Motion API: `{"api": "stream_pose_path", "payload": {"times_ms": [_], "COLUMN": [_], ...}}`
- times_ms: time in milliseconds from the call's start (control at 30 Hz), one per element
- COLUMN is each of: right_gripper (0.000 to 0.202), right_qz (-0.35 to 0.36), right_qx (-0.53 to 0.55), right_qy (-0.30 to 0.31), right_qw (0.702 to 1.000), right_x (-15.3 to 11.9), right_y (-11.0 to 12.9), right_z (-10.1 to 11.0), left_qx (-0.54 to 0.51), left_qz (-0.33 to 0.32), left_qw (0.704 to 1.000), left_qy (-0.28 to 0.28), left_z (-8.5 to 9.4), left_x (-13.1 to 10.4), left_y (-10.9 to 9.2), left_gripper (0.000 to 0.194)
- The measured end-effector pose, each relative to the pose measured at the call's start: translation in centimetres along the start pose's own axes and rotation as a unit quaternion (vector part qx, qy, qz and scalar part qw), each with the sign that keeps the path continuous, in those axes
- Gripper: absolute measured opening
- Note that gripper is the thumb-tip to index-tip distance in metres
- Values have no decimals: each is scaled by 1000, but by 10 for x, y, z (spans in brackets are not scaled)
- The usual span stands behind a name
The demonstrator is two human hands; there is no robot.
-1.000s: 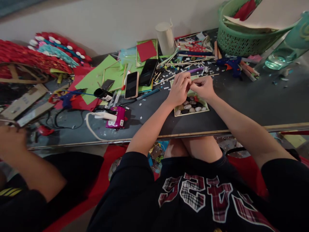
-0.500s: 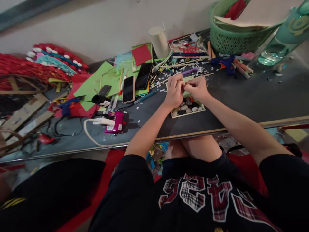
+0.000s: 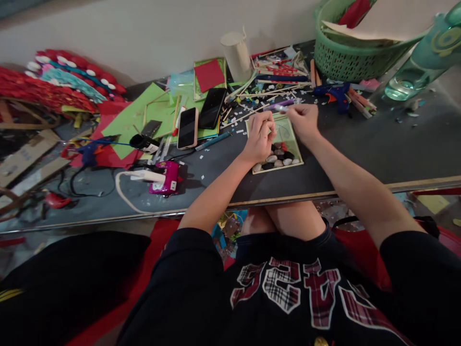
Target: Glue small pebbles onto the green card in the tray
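A thin-rimmed square frame (image 3: 298,149) lies on the dark table, with black, grey and white pebbles (image 3: 279,163) and a small red piece along its near side. A pale green area shows behind the stones. At the frame's left side, my left hand (image 3: 259,137) hovers with its fingers curled together; whatever is in them is hidden. My right hand (image 3: 304,122) is beyond the far right corner, closed on a small whitish piece (image 3: 282,109) that is blurred. A purple pen (image 3: 279,105) lies just behind that piece.
Phones (image 3: 188,128), a magenta socket block (image 3: 164,179) with a white plug, and green paper (image 3: 124,125) are to the left. Behind stand a white pitcher (image 3: 236,57) and a green basket (image 3: 338,60). A blue glue gun (image 3: 334,93) and a bottle (image 3: 406,72) sit right.
My hands were together over the frame's far part. The right hand has drawn away to the right and back, with the whitish piece showing in its fingers. The left has barely moved.
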State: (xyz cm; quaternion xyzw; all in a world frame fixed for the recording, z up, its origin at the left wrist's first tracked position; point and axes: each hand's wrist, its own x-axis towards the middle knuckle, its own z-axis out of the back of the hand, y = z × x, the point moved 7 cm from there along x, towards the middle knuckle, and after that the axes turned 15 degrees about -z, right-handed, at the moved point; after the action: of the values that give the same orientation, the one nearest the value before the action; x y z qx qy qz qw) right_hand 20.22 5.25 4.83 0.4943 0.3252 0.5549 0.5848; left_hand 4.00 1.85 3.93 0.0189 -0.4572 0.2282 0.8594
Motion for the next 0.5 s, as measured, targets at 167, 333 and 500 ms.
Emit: {"api": "stream_pose_path", "payload": {"times_ms": [167,333,500], "right_gripper": [28,29,45], "right_qz": [113,156,171], "right_qx": [-197,-285,-248], "right_qy": [5,-2,-6], "right_qw": [974,946,954], "right_x": [14,7,0], "right_y": [-12,-10,4], "right_z": [6,-10,-7], "left_qx": [-11,-9,-32], "left_qz": [70,96,107], "left_qw": [997,995,994], "left_qy": [-31,-6,3], "left_z": [0,-8,-14], "left_x": [-7,-17,-19], "left_y": [26,57,63], "left_gripper": [54,52,47]}}
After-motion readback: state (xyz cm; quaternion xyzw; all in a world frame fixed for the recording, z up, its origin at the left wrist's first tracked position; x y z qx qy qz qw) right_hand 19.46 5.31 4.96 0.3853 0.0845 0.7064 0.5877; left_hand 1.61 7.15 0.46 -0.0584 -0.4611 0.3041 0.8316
